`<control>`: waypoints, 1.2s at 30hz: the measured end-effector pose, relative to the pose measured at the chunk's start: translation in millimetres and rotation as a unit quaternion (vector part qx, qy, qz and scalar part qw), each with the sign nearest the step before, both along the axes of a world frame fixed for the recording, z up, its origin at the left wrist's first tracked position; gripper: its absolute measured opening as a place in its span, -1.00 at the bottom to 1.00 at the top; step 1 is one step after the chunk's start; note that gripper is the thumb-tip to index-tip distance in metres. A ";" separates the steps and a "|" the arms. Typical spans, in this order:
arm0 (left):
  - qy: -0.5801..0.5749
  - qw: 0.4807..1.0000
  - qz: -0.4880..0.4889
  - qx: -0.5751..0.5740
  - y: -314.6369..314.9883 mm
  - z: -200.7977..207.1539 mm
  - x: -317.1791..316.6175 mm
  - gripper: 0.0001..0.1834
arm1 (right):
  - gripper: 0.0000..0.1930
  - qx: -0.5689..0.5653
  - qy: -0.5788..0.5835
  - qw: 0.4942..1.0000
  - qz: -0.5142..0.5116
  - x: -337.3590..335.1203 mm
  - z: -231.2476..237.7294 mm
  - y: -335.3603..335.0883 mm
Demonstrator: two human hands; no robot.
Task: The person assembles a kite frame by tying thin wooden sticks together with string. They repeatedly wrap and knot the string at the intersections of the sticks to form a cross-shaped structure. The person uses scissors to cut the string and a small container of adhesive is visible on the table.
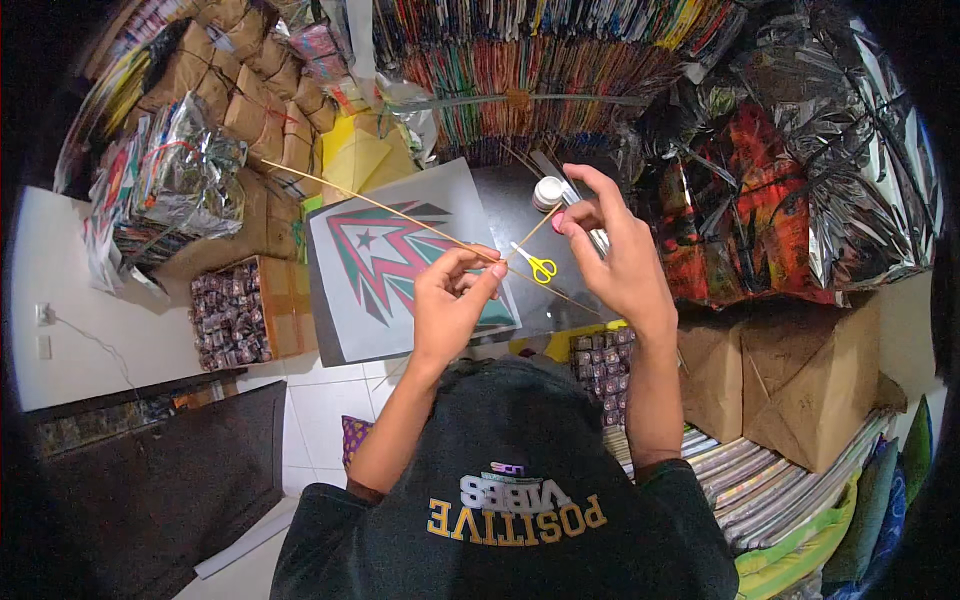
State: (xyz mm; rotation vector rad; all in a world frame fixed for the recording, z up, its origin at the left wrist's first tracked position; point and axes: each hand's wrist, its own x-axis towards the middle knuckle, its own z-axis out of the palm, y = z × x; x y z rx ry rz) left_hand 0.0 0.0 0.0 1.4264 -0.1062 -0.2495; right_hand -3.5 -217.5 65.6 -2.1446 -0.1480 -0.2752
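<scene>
My left hand [455, 298] pinches a long thin bamboo stick [385, 207] between thumb and fingers. The stick slants from the upper left down past the hand to the right. A thin straight strand [535, 234], thread or a second sliver, runs from the pinch up to my right hand [620, 252]. That hand's thumb and fingers close on a small pink round thing [558, 221], possibly a spool; its index finger sticks up. Below both hands lies a sheet with a red, green and black star design [375, 245]. Yellow-handled scissors [542, 268] rest on the dark table [500, 190].
A small white-lidded jar [548, 192] stands beyond my right hand. Dense stacks of coloured sheets [520, 70] fill the back. Brown paper bundles [265, 115] and an open carton [285, 300] are at left. Foil-like plastic bundles [740, 190] and cardboard boxes [790, 380] crowd the right.
</scene>
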 end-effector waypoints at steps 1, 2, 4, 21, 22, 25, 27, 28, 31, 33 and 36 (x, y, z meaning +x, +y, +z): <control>0.000 1.000 0.000 -0.002 -0.9 -0.3 -0.2 -0.80 | -0.41 -0.026 -0.017 0.999 0.007 -0.3 3.5 -1.3; -0.001 1.000 -0.001 -0.004 -1.8 -0.6 -0.4 -0.81 | -0.41 -0.052 -0.034 0.998 0.014 -0.6 6.6 -2.5; -0.005 1.000 0.000 -0.002 -3.3 -0.9 0.0 -0.81 | -0.42 -0.086 -0.064 0.994 0.020 0.5 11.9 -4.9; 0.003 1.000 -0.016 0.007 -8.3 6.8 1.7 -0.81 | -0.56 -0.049 -0.142 0.988 -0.018 9.4 5.5 -10.3; -0.004 1.000 -0.016 0.002 -8.1 5.4 1.7 -0.81 | -0.57 -0.041 -0.141 0.989 -0.021 10.1 4.9 -10.7; -0.007 1.000 -0.020 -0.001 -8.0 5.2 2.3 -0.81 | -0.58 0.015 -0.112 0.993 -0.031 9.2 6.5 -10.0; -0.006 1.000 -0.024 -0.005 -7.2 5.3 2.5 -0.80 | -0.57 0.062 -0.082 0.994 -0.021 9.2 7.0 -12.0; -0.008 1.000 -0.026 -0.009 -6.2 4.8 2.3 -0.80 | -0.57 0.085 -0.065 0.994 -0.009 9.9 6.7 -16.2; -0.017 0.999 -0.041 -0.025 -3.4 4.6 3.0 -0.80 | -0.53 0.186 -0.025 0.982 0.026 9.7 6.5 -20.6; -0.021 0.998 -0.051 -0.036 -2.2 5.9 3.5 -0.80 | -0.51 0.266 0.007 0.963 0.048 8.7 8.0 -21.5; -0.017 0.996 -0.063 -0.055 -0.9 9.8 4.2 -0.80 | -0.48 0.366 0.052 0.925 0.082 7.1 10.6 -22.5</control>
